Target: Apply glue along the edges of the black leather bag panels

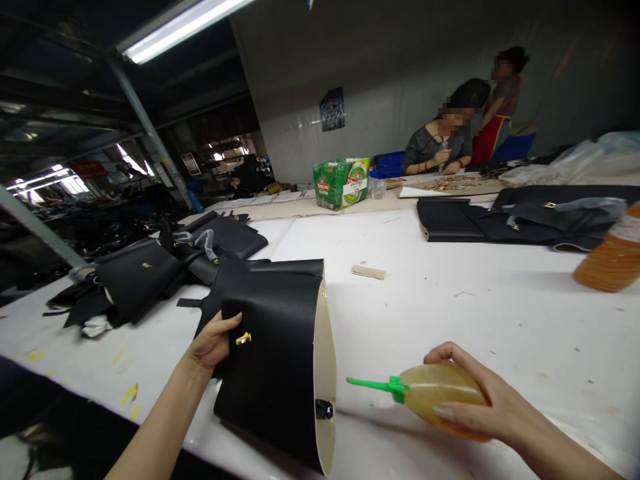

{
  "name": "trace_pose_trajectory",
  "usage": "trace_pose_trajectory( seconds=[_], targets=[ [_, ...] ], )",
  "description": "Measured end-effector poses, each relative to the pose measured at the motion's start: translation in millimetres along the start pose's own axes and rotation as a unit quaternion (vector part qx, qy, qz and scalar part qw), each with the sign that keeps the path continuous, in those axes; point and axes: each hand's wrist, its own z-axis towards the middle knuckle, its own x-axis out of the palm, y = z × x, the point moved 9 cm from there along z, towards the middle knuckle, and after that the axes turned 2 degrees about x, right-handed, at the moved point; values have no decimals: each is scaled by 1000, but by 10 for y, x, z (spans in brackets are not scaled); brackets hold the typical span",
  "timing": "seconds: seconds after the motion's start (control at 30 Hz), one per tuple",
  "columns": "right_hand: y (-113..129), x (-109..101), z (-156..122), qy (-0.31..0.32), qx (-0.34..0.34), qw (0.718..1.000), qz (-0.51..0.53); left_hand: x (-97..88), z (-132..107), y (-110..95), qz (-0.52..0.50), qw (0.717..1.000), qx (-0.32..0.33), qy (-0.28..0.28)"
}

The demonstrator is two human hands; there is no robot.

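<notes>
My left hand [214,343] grips a black leather bag piece [275,353] by its left side, thumb on the front beside a small gold clasp [243,339]. The piece bulges open toward the right, showing a pale lining [325,360] with a small dark, shiny part inside near the bottom. My right hand [475,400] is wrapped round a squeeze bottle [440,393] of yellowish-brown liquid. Its thin green nozzle [370,384] points left at the bag's opening, a short gap away from it.
More black leather pieces [143,273] lie at the left, others [460,220] at the back right. An orange-brown bottle [613,257] stands far right. Beyond are a green carton [341,183] and a beige strip [369,272] on the white table [400,320]. Two people [445,137] are behind.
</notes>
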Motion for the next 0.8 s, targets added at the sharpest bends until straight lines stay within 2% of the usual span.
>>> trace_pose_trajectory(
  seconds=[0.13, 0.27, 0.5, 0.63, 0.8],
  targets=[
    [47, 13, -8, -53, 24, 998, -3, -59, 20, 68, 8, 1000, 3, 1],
    [168, 91, 42, -62, -15, 998, -21, -97, 36, 83, 7, 1000, 8, -3],
    [250, 283, 255, -26, -85, 991, -102, -113, 95, 52, -5, 1000, 25, -8],
    [277, 353, 283, -26, -123, 981, -146, -95, 118, 60, -8, 1000, 22, -6],
    [275, 457, 268, 24, -125, 983, -130, -84, 132, 69, -5, 1000, 22, -7]
  ],
)
